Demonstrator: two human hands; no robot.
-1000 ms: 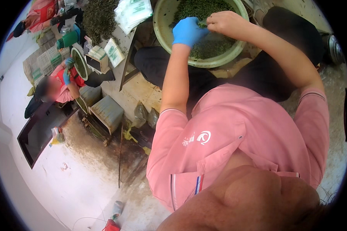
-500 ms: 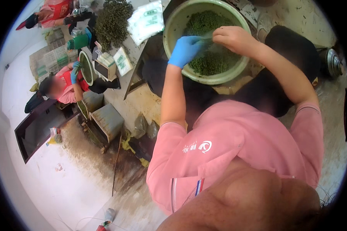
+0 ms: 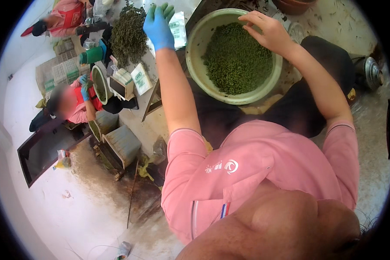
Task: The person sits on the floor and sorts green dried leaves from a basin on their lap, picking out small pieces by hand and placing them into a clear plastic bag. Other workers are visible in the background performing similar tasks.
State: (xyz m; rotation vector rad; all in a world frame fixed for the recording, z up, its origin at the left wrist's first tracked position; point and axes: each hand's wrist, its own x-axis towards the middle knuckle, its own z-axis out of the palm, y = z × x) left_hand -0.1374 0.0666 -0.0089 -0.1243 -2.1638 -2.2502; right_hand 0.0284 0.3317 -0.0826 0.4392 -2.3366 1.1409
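A large pale-green bowl [image 3: 196,56] in front of me holds a heap of small, round green grains [image 3: 238,60]. Over the bowl's far right rim hovers my bare right hand [image 3: 266,32], its fingers loosely bent and apart, with nothing visible in them. My left hand [image 3: 159,28] wears a blue glove with green-stained fingertips. It is up and left of the bowl, fingers stretched out, in front of white-and-green plastic packets [image 3: 178,32] that it partly hides. Close to its left lies a pile of dark green plant matter [image 3: 128,37].
More packets [image 3: 141,79] lie on the table at left, beside a small box [image 3: 122,86]. A gloved co-worker there holds another bowl [image 3: 100,84]; a second person [image 3: 67,17] is farther off. A metal canister [image 3: 370,71] stands at right, a brown pot [image 3: 294,5] at the top.
My hands were together over the bowl and have parted. The left moved up and left to the packets; the right stayed near the rim, its fingers now loosened. The grains show in full.
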